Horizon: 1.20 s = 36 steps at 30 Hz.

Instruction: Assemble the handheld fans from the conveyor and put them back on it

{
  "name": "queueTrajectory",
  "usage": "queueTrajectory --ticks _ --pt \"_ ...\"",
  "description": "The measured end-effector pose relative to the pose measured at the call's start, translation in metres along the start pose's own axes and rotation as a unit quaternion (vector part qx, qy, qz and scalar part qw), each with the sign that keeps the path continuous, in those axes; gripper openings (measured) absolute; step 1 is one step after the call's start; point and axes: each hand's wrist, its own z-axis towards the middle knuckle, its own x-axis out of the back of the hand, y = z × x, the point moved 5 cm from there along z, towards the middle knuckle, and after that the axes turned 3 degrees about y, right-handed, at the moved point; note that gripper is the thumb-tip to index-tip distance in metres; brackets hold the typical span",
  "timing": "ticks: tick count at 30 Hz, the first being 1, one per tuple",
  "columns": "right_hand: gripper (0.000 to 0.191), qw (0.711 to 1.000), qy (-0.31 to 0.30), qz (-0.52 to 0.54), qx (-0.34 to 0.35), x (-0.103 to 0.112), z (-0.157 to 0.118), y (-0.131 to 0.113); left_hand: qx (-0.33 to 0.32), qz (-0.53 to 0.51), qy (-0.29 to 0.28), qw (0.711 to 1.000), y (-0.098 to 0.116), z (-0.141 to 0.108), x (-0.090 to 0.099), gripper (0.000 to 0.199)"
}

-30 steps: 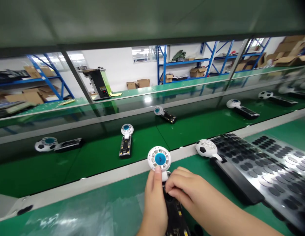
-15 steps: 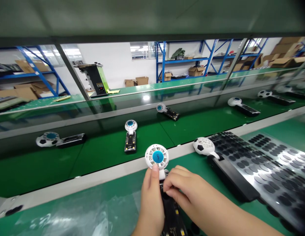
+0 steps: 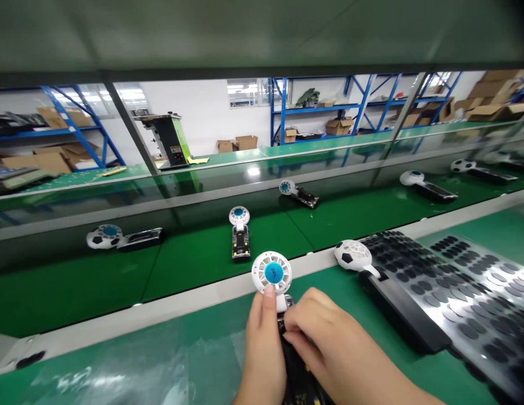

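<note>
A handheld fan (image 3: 273,273) with a round white head, a blue centre disc and an open black body showing its circuit board is gripped by my left hand (image 3: 265,337), the thumb just below the disc. My right hand (image 3: 325,332) pinches at the top of the black body, beside the white neck; whatever its fingertips hold is hidden. Right of my hands, another fan with a football-patterned head (image 3: 353,255) and closed black body lies on the green bench (image 3: 211,360), partly over a sheet of black round stickers (image 3: 443,292).
Beyond the pale rail (image 3: 194,298), a green conveyor (image 3: 194,270) carries several fans, one upright in view (image 3: 240,242) and one lying sideways (image 3: 139,239). Clear plastic film (image 3: 130,365) covers the bench at the left. A black machine (image 3: 171,140) stands behind.
The fans on the conveyor have shifted right. Both hands stay at the held fan, with the right fingers still pinched near its neck. The view has tilted slightly.
</note>
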Motion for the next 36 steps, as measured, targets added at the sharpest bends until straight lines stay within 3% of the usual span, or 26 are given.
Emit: queueTrajectory --ticks 10,21,36 --pt "0.022 0.985 -0.056 0.115 -0.112 0.0061 0.0057 0.0101 -0.016 0.018 0.016 1.000 0.0056 -0.0009 0.0012 0.034" --pt "0.020 0.981 -0.062 0.119 -0.138 0.0073 0.0056 0.0106 -0.017 0.011 0.034 0.999 0.0021 -0.0016 0.0004 0.034" --pt "0.024 0.989 -0.039 0.099 -0.099 0.0046 0.0039 0.0094 -0.020 0.000 0.040 0.999 -0.0013 0.0021 0.0024 0.032"
